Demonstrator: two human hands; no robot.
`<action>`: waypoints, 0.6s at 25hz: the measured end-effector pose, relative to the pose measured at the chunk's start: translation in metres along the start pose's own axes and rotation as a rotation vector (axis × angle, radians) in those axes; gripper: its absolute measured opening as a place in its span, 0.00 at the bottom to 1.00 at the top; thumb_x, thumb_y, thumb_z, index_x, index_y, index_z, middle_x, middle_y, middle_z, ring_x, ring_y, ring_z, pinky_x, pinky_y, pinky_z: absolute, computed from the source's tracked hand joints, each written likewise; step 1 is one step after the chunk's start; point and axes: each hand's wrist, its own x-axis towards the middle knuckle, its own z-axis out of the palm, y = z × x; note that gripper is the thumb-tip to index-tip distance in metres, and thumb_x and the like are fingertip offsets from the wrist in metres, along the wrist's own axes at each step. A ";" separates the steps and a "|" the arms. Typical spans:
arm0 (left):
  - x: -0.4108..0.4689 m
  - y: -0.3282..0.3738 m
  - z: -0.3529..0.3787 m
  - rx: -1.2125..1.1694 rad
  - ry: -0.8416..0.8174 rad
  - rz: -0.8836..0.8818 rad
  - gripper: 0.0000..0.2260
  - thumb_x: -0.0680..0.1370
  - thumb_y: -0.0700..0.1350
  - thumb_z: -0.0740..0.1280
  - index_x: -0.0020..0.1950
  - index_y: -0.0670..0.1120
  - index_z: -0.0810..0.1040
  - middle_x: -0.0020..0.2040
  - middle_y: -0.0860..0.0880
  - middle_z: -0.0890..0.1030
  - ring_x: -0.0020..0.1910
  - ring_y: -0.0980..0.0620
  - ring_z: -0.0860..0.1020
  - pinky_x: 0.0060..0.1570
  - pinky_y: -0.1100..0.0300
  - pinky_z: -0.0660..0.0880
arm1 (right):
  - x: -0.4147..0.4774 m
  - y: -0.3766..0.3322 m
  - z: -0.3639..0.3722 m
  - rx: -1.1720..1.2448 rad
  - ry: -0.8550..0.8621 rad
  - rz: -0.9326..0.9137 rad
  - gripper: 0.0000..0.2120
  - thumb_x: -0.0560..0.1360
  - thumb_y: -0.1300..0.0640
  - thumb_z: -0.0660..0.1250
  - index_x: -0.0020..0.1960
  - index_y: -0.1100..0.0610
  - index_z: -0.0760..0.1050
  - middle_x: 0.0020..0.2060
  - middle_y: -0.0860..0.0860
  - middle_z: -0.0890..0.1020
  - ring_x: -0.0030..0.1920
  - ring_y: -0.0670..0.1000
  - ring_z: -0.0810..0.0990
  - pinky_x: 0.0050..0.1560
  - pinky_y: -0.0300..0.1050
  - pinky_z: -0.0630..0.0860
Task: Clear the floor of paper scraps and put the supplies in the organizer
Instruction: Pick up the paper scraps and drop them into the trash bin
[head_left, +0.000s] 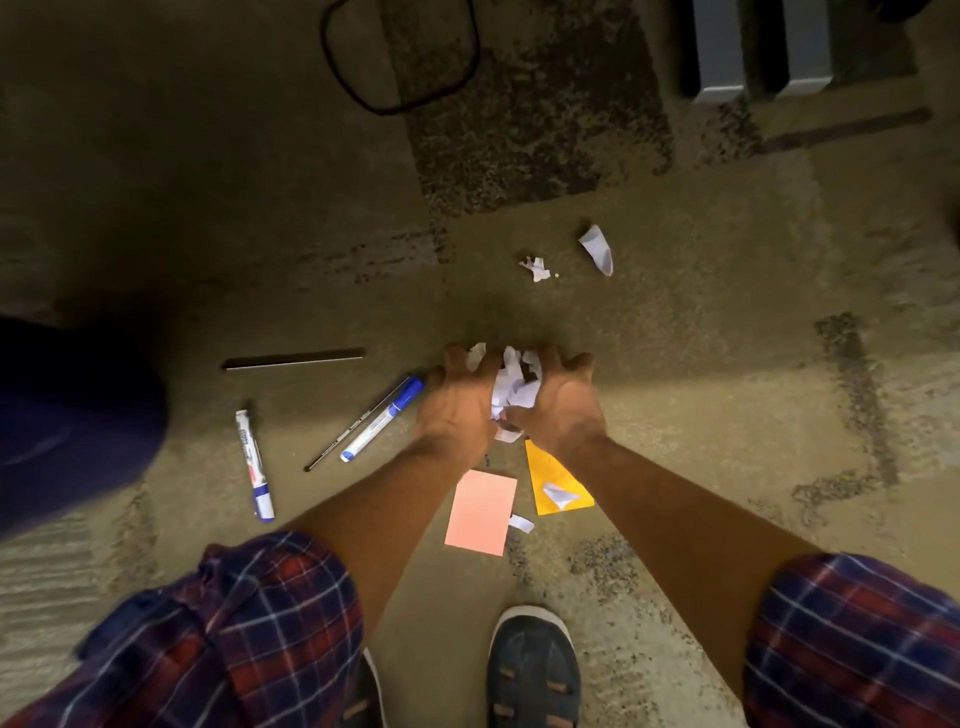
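Nearest camera, dark shoe (534, 670) standing on carpet (701, 364); pink note (480, 513) and orange note (551, 480) lying just ahead. Left hand (457, 408) and right hand (558, 410) cupping, fingers curled around crumpled paper scraps (511, 392) between palms. Two markers (382, 418) lying left of hands. Farther off, two loose white scraps (597, 249) lying on carpet

On the carpet I count two white markers with blue caps (383, 420) (254, 464), one thin dark pen (340, 440) and one dark flat stick (294, 359). There are two coloured paper sheets, one pink (481, 512) and one orange (550, 475). Four loose white paper scraps (597, 248) (536, 268) (560, 494) (521, 523) lie apart, and one crumpled white bunch (511, 387) sits between two bare hands (457, 410) (561, 410).
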 end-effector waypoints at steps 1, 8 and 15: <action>0.005 -0.004 0.004 0.008 0.008 0.008 0.34 0.74 0.54 0.75 0.77 0.52 0.66 0.75 0.42 0.68 0.70 0.41 0.73 0.69 0.48 0.72 | 0.002 -0.005 0.005 -0.027 0.024 -0.034 0.29 0.63 0.55 0.82 0.61 0.58 0.78 0.52 0.62 0.78 0.52 0.68 0.75 0.50 0.59 0.81; 0.007 -0.018 0.003 -0.152 -0.006 0.038 0.11 0.82 0.47 0.67 0.61 0.46 0.84 0.60 0.44 0.85 0.59 0.44 0.83 0.60 0.52 0.78 | 0.015 -0.017 0.022 -0.194 -0.056 -0.078 0.12 0.74 0.63 0.68 0.56 0.57 0.82 0.55 0.60 0.74 0.52 0.63 0.78 0.54 0.49 0.79; -0.024 -0.023 -0.015 -0.503 0.051 -0.233 0.05 0.76 0.44 0.76 0.49 0.43 0.88 0.42 0.44 0.88 0.38 0.48 0.82 0.39 0.57 0.75 | 0.005 -0.023 -0.004 -0.019 -0.032 0.086 0.13 0.73 0.61 0.72 0.56 0.54 0.86 0.52 0.55 0.87 0.53 0.55 0.85 0.55 0.38 0.76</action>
